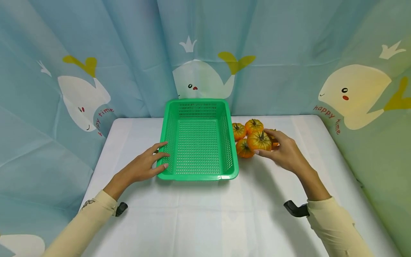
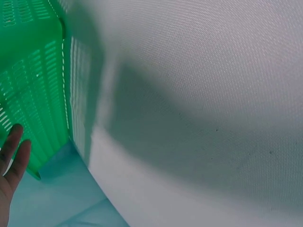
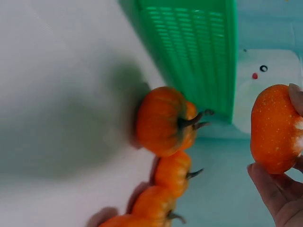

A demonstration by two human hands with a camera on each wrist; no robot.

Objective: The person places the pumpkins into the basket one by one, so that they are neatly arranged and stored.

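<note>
A green perforated plastic basket (image 1: 197, 177) stands on the table with nothing inside it. My left hand (image 1: 141, 166) rests at its left rim, fingers spread and fairly straight; in the left wrist view some fingers (image 2: 18, 163) show against the basket's side. My right hand (image 1: 285, 151) grips a small orange pumpkin (image 1: 259, 140) between thumb and fingers, raised above the table. Several similar pumpkins sit just right of the basket, among them one at the front (image 1: 245, 148) and one at the back (image 1: 254, 126). The right wrist view shows the gripped pumpkin (image 3: 272, 130) apart from the others (image 3: 163, 120).
A white cloth covers the table (image 1: 199, 221). Blue curtains (image 1: 135, 43) printed with white whales hang behind it and along both sides, close to the table's edges. A black wrist mount (image 1: 296, 209) sticks out at the right sleeve.
</note>
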